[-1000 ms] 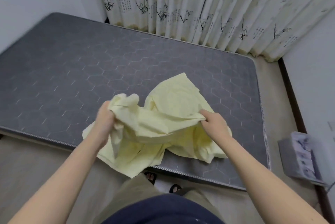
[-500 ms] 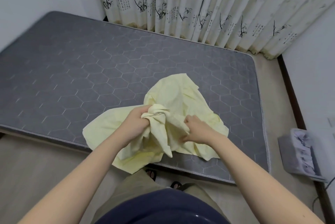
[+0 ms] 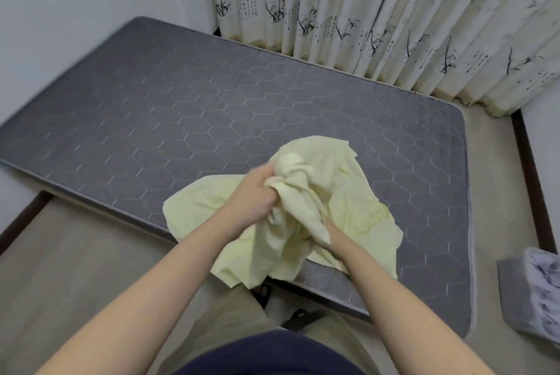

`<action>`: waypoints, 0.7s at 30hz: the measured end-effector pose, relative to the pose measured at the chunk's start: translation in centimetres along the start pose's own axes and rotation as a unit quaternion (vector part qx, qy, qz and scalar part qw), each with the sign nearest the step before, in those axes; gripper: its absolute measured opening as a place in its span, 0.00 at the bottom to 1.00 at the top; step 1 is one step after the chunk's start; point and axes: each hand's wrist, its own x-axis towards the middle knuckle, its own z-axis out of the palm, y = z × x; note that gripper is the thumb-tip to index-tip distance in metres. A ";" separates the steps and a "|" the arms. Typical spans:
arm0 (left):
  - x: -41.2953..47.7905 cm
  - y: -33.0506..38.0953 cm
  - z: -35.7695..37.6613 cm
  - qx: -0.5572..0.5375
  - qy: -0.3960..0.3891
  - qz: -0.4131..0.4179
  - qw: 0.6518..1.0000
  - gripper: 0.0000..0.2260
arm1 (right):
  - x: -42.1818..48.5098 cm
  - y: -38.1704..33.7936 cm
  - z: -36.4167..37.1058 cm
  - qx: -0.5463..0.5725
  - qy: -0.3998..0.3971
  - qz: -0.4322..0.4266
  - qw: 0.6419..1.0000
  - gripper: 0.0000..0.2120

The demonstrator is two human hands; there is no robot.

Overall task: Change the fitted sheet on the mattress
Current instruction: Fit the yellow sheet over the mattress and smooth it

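Gripping bunched sheet (image 3: pixel 357 208) in curled left hand (image 3: pixel 257 192), right hand (image 3: pixel 330 229) buried under folds, can't tell its grip. Probably worth hunting 1 corner before spreading over mattress (image 3: pixel 181 107).

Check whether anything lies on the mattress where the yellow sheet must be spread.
Nothing visible does. The mattress shows only its grey quilted top beyond the yellow sheet, which lies bunched at the near edge, gripped by the left hand.

Even, soft indoor light; faint shadows. Wide-angle bending at edges. Motion blur on left hand (image 3: pixel 251 195).
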 end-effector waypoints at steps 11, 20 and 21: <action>2.8 -5.9 -1.9 -0.268 0.184 -0.110 0.939 0.11 | 0.1 -2.9 -11.2 -0.195 0.402 -0.269 0.853 0.34; 1.8 -11.9 -6.7 -0.034 -0.068 -0.386 0.919 0.14 | 2.3 6.5 -5.0 -0.255 -0.273 0.383 0.845 0.20; 2.5 -12.0 -8.5 -0.049 -0.051 -0.387 0.920 0.14 | 3.4 5.2 -4.9 -0.214 -0.278 0.412 0.841 0.22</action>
